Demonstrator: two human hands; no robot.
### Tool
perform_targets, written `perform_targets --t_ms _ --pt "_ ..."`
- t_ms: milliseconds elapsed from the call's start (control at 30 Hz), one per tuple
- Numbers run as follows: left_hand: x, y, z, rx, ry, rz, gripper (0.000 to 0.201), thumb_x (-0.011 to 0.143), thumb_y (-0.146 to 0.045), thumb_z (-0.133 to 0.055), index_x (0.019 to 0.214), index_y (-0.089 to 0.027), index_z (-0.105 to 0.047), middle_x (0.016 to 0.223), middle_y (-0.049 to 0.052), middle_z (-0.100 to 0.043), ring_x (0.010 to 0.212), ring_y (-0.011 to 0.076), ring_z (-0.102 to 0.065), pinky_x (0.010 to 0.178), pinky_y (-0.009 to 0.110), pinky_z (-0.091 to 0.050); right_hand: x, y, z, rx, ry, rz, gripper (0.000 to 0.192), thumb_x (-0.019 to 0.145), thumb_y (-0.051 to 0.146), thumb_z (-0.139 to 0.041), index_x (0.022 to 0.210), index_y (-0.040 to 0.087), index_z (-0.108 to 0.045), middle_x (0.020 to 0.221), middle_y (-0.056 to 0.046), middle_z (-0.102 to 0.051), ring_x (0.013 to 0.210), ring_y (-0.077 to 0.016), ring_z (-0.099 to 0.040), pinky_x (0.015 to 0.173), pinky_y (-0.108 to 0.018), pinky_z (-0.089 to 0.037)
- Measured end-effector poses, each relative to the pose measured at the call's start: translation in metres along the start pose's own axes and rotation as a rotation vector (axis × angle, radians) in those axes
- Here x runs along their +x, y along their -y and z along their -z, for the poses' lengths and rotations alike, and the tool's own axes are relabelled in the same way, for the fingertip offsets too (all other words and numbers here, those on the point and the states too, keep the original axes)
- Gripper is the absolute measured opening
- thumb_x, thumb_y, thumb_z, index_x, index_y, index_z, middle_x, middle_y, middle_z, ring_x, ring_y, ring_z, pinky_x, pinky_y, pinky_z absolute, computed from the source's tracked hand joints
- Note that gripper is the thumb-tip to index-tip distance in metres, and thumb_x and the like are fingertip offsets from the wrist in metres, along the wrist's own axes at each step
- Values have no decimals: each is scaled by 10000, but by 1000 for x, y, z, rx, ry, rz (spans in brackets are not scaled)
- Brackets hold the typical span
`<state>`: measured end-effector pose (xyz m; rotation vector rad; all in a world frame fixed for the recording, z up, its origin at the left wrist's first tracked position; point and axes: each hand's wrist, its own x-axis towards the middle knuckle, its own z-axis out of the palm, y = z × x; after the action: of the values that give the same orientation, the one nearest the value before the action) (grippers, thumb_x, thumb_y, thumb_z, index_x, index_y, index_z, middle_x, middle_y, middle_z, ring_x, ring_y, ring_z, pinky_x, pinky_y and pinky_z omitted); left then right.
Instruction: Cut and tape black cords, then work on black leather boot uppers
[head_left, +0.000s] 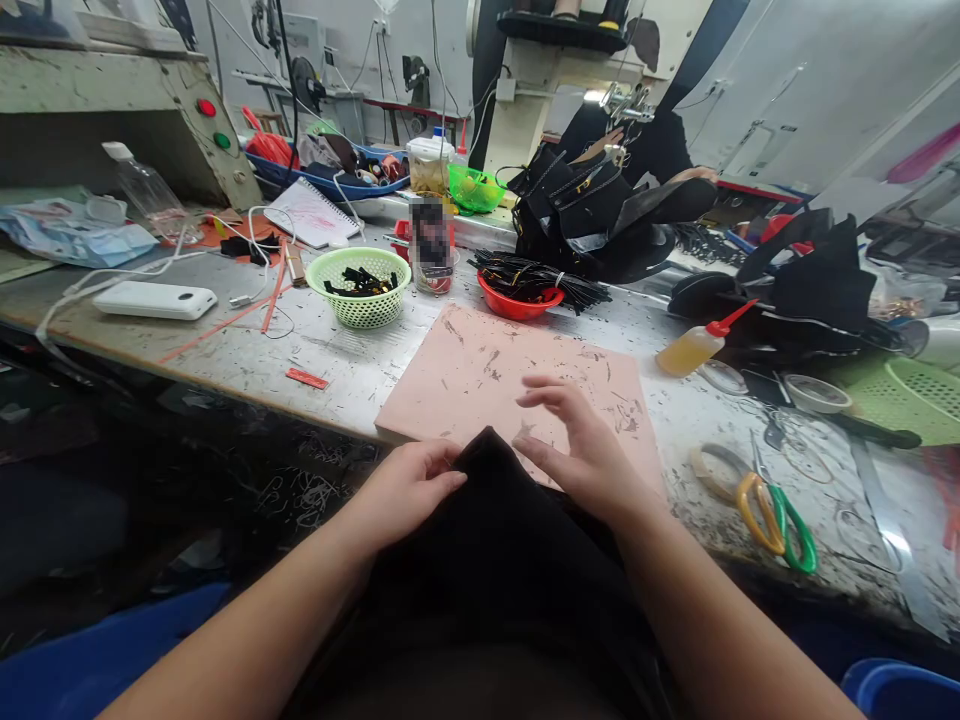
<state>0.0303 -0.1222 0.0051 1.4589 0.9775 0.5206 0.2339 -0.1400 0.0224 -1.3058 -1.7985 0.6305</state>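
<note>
A large piece of black material (pixel 495 520) lies between my arms, its upper tip resting on the near edge of a scuffed pink cutting pad (pixel 480 370). My left hand (pixel 409 485) pinches the left edge of the black piece near its tip. My right hand (pixel 581 445) rests on its right edge, with the fingers spread over the pad and holding nothing.
Scissors with yellow and green handles (pixel 776 510) lie to the right, beyond them a glue bottle with a red nozzle (pixel 694 348). Behind the pad stand a green basket of black parts (pixel 361 285), a red bowl of black strips (pixel 517 295) and a pile of black pieces (pixel 592 215). A white power bank (pixel 154 300) lies left.
</note>
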Motion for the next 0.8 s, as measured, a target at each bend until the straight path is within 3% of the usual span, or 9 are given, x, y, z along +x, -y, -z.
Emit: perform_targets --t_ms 100,200,400,700,800 --pt "0 -1 0 -9 35 -6 231 766 -213 -524 954 -180 -656 890 37 -701 875 221 -621 723 286 -478 10 -11 -5 159 272 -186 271 782 286 -527 1035 190 -531 1066 -81 -596 1013 -195 -543 906 -406 -405" --pt "2 -2 0 -48 66 -11 254 752 -187 -529 968 -181 -662 874 31 -706 908 225 -618 721 284 -483 17 -14 -15 319 390 -324 202 761 327 -527 876 172 -586 876 -42 -639 837 -175 -589 784 -343 -456" --pt "4 1 -3 -225 136 43 273 736 -169 -544 990 -147 -641 815 37 -704 814 199 -638 678 278 -489 21 -15 -27 375 302 -465 238 676 406 -581 686 171 -552 640 26 -533 605 -121 -489 582 -263 -397" --pt "7 6 -3 -121 80 -19 248 687 -119 -559 916 -146 -649 839 37 -684 843 197 -617 729 289 -473 17 -8 -36 303 207 -460 222 685 398 -552 657 184 -498 631 32 -494 599 -120 -458 571 -258 -372" --pt "6 5 -4 -199 72 21 227 684 -142 -578 901 -141 -644 790 31 -675 793 185 -617 678 274 -476 18 -7 -32 366 275 -495 226 672 400 -577 701 181 -528 664 28 -527 632 -125 -486 610 -265 -396"
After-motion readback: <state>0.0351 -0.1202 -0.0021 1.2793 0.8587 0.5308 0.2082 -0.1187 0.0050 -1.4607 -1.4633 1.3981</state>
